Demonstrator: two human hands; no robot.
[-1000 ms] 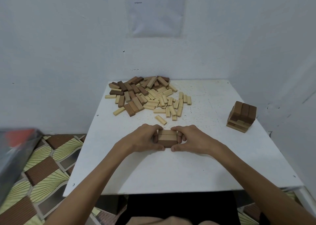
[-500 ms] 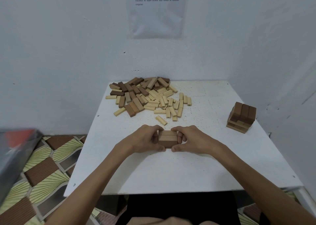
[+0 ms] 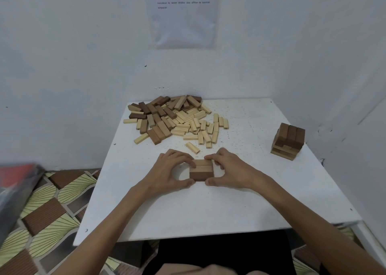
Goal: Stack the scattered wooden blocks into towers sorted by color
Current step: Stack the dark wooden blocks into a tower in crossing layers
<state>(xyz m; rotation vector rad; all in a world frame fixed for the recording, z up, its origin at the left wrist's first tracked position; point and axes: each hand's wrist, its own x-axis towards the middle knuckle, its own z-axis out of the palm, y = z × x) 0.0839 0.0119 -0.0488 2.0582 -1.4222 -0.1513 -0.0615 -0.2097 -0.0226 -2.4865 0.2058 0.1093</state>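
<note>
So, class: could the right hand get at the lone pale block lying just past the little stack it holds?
Probably yes. The lone pale block lies flat just beyond the right hand, nothing over it; but that hand grips the little stack and must let go first.

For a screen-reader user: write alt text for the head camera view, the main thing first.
A left hand and a right hand grip a small group of brown blocks from either side on a white table. Beyond them lies a scattered pile of pale and brown blocks, and a short block tower stands near the table's right edge.
</note>
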